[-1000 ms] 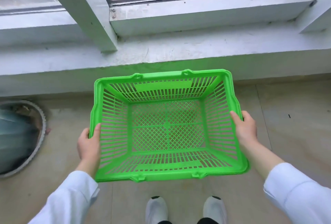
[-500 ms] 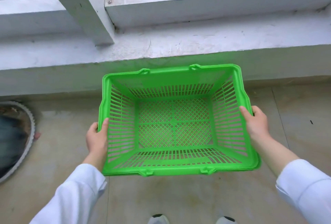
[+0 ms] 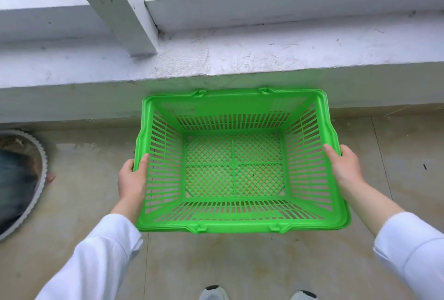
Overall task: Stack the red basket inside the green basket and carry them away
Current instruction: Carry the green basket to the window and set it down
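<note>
- Both hands grip the green basket [image 3: 234, 162] by its short sides, the basket held level between them above the floor [image 3: 77, 191].
- Left hand [image 3: 132, 179] clamps the basket's left rim, thumb hooked over the edge and lying against the inside of the slatted wall, fingers hidden beneath.
- Right hand [image 3: 344, 167] clamps the right rim in mirror fashion, thumb over the top and pointing along the inner wall.
- White sleeves [image 3: 96, 259] cover both forearms to the wrist.
- Green basket sits open side up, its lattice bottom showing the tan floor through the mesh; nothing lies inside it.
- Its far long edge reaches toward a white-painted concrete ledge [image 3: 240, 59] under a window frame [image 3: 113, 4]; whether it touches the ledge face cannot be told.
- Two small handle lugs stand on the near long rim and two on the far one.
- White shoe tips [image 3: 213, 293] show at the bottom of the frame, below the basket's near edge.
- A round, scallop-edged dark object [image 3: 21, 179] lies on the floor well to the left of the left hand.
</note>
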Tool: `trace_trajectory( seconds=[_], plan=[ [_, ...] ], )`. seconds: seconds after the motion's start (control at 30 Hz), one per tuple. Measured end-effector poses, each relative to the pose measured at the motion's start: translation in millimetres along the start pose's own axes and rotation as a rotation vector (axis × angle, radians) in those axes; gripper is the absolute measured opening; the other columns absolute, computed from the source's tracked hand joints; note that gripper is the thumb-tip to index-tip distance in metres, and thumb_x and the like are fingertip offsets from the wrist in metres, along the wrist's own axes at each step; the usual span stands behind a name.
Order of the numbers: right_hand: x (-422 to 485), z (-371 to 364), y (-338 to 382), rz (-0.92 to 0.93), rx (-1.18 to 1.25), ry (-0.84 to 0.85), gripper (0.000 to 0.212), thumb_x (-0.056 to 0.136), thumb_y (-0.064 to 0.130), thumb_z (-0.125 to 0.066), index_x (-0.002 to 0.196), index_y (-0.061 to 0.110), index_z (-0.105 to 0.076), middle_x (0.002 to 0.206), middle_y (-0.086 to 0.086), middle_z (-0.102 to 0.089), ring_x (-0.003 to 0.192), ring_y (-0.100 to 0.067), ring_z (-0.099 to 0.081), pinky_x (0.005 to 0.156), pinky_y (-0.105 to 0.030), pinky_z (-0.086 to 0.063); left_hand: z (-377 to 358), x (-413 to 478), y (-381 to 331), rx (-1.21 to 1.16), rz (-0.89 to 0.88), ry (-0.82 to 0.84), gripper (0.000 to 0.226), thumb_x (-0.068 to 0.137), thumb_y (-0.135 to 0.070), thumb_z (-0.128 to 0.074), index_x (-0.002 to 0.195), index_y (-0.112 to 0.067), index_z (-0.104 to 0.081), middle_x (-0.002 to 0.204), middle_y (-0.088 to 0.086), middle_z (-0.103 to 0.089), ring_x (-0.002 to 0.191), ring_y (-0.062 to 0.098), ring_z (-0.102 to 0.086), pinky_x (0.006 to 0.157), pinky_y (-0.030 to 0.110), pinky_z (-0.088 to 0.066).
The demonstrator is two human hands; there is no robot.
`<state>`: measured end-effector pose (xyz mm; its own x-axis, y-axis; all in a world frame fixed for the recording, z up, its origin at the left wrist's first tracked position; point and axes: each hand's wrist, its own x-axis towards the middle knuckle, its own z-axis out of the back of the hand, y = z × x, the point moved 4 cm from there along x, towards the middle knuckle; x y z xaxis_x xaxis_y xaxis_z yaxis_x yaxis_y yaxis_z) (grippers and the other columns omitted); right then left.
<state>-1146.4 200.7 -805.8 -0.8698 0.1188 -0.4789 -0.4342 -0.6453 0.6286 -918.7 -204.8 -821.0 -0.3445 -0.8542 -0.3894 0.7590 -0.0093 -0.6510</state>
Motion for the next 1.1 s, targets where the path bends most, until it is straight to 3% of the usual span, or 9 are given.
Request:
trace_trajectory(
  seconds=[0.1,0.17,0.37,0.57,1.1],
  plan=[
    [0.9,0.4,2.2,-0.095,-0.066,0.032,0.044,0.097,0.035,-0.045,0.118,-0.003,-0.054,0.118,-0.025,-0.059,0.104,-0.037,-0.055,0.092,-0.045,-0.041,2.2,1.2,2.4,0.061,0.062,0.030,0.052,0.091,-0.050,-0.047,0.101,0.000,-0.058,0.088,0.017,-0.058,0.079,0.030,-0.052,0.072,0.037,-0.039],
    [-0.7,0.2,3.7,-0.207,-0.061,0.058,0.052,0.096,0.038,-0.045,0.127,-0.004,-0.048,0.128,-0.025,-0.055,0.117,-0.041,-0.051,0.098,-0.047,-0.039,6.6,-1.2,1.8,0.116,0.092,0.048,0.062,0.089,-0.055,-0.046,0.115,0.000,-0.055,0.105,0.020,-0.062,0.096,0.036,-0.058,0.085,0.042,-0.044],
    [-22.2,10.3,27.8,-0.323,0.019,0.111,0.072,0.090,0.040,-0.055,0.145,0.002,-0.027,0.148,-0.019,-0.038,0.134,-0.039,-0.038,0.109,-0.049,-0.032,23.6,-21.1,-23.5,0.107,0.138,0.106,0.072,0.089,-0.052,-0.048,0.140,-0.003,-0.037,0.143,0.018,-0.046,0.131,0.035,-0.044,0.107,0.043,-0.033],
    [-62.3,42.1,62.2,-0.290,0.018,0.182,0.082,0.088,0.039,-0.059,0.150,0.007,-0.016,0.156,-0.016,-0.025,0.142,-0.035,-0.028,0.113,-0.046,-0.024,59.5,-49.0,-47.9,0.087,0.150,0.116,0.071,0.090,-0.049,-0.049,0.142,-0.003,-0.035,0.146,0.017,-0.044,0.134,0.032,-0.042,0.108,0.041,-0.031],
    [-154.4,117.1,156.7,-0.249,0.119,0.234,0.071,0.092,0.035,-0.054,0.149,0.007,-0.022,0.155,-0.014,-0.028,0.141,-0.031,-0.031,0.110,-0.039,-0.027,122.4,-128.2,-151.2,0.029,0.064,0.243,0.064,0.092,-0.040,-0.051,0.140,0.001,-0.037,0.145,0.016,-0.044,0.133,0.028,-0.042,0.105,0.033,-0.031]
  ],
)
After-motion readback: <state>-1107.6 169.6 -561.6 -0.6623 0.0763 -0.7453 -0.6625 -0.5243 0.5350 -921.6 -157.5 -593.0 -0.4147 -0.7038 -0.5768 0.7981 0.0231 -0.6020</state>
